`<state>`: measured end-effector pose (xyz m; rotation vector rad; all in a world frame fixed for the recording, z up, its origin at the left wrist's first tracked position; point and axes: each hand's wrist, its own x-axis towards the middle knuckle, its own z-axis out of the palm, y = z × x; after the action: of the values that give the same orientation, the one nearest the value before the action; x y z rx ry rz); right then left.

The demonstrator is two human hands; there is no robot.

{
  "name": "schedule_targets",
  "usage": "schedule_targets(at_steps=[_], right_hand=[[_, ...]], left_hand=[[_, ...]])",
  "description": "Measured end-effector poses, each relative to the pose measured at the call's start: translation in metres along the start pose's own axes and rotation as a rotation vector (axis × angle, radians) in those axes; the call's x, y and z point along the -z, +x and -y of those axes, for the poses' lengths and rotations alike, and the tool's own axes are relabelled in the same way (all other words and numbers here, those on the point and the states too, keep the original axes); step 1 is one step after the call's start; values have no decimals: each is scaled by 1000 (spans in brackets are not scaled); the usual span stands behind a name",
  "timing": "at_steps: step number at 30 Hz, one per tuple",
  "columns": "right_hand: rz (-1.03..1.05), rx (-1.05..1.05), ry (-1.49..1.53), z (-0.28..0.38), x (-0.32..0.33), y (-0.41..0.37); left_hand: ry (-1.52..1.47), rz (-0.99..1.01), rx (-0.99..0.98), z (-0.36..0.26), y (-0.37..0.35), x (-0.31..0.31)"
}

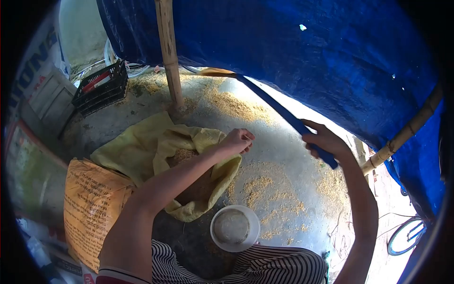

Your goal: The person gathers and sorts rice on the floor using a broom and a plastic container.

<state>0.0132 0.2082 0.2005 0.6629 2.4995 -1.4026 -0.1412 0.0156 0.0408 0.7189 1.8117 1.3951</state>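
Blue tarp (302,57) spanning top and right, few small holes. Upright bamboo pole (168,52) in front of it; second bamboo pole (402,138) slanting at right. Black crate (100,96) near left wall, red item (94,82) inside. Banner (35,66) with large blue letters, far left. Printed orange sack (87,208) standing lower left.

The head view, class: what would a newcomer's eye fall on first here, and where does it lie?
Probably the big blue tarpaulin, filling the top and upper right. Next, the long blue handle in the right hand, slanting up and left toward the tarpaulin's lower edge. Then the open yellow sack left of centre, under the left forearm, with yellowish bits strewn beyond it and to its right.
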Motion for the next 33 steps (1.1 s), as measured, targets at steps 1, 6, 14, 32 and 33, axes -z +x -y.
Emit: schedule_targets(at_steps=[1, 6, 14, 32, 33], right_hand=[[23, 15, -20, -6, -13, 28], [165, -63, -366, -27, -65, 70], [141, -276, -674, 13, 15, -87], [340, -422, 169, -115, -42, -122], [241, -393, 258, -126, -53, -109]], left_hand=[[5, -3, 3, 1, -1, -1], [-39, 25, 1, 17, 0, 9], [-406, -34, 144, 33, 23, -15], [-828, 227, 497, 39, 18, -148], [-746, 308, 440, 41, 11, -160]])
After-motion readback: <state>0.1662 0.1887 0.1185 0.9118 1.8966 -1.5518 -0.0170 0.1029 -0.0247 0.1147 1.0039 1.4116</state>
